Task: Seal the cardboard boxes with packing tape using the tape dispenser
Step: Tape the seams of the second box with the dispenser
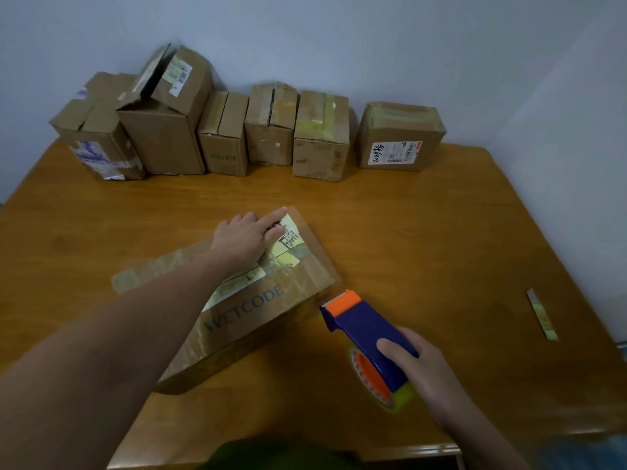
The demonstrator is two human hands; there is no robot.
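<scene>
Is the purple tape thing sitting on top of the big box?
No, the right hand grips the tape dispenser beside the WETCODE box, not on top of it.

A wooden table (407, 232) is carrying six cardboard boxes (271, 130) standing in a row along its far edge. A flat WETCODE box (258, 307) is lying near the middle, a tape dispenser (369, 344) is sitting just beside it, and a tape strip (542, 315) is lying near the right edge.
</scene>
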